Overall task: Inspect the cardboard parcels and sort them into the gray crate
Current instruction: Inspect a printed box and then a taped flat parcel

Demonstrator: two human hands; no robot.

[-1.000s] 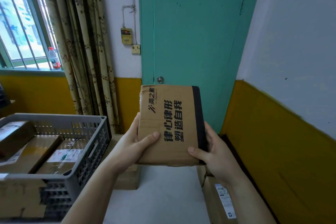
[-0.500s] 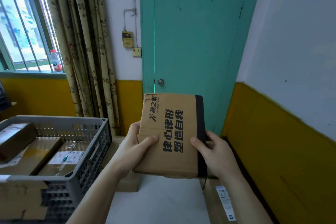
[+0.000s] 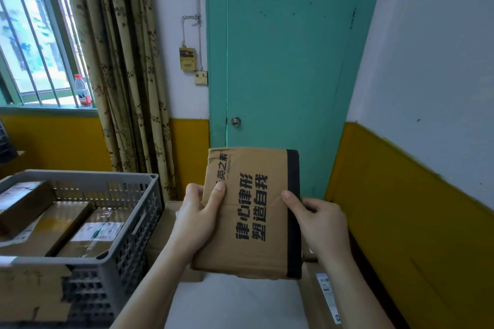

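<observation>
Hands: left hand (image 3: 199,218) and right hand (image 3: 318,224) each grip one side edge of the parcel (image 3: 250,212), thumbs on its printed face.
Parcel: held in the air, tilted; looks thin, light, slightly dented, so best supported by both edges.
Crate: gray crate (image 3: 125,224) at left, parcels already inside.

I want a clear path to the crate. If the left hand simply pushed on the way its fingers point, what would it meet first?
Its fingers point up and away, so the left hand, holding the parcel, would probably meet the teal door, not the gray crate off to its left; depth is unclear.
</observation>
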